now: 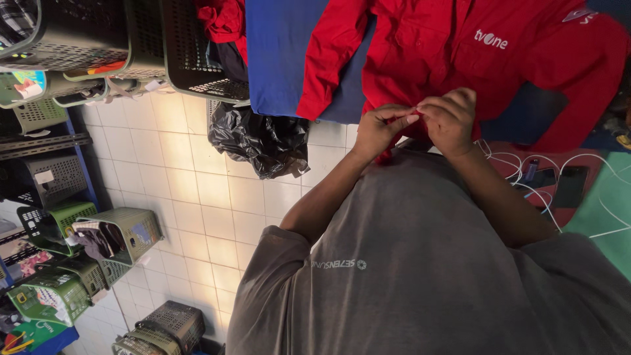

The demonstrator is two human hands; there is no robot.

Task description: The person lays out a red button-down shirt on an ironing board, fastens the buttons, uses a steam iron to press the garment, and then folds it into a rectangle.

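A red long-sleeved shirt (447,46) lies spread on a blue-covered surface (279,52) in front of me. My left hand (376,130) and my right hand (451,119) meet at the shirt's near edge. The fingertips of both pinch a small bit of the red fabric between them. My grey T-shirt (427,263) and both forearms fill the lower part of the view and hide the shirt's hem below my hands.
A crumpled black plastic bag (263,141) hangs off the surface's left corner over a white tiled floor (197,190). Several plastic laundry baskets (121,233) stand at the left. Dark baskets (197,46) sit top left. Two phones (555,184) with white cables lie at the right.
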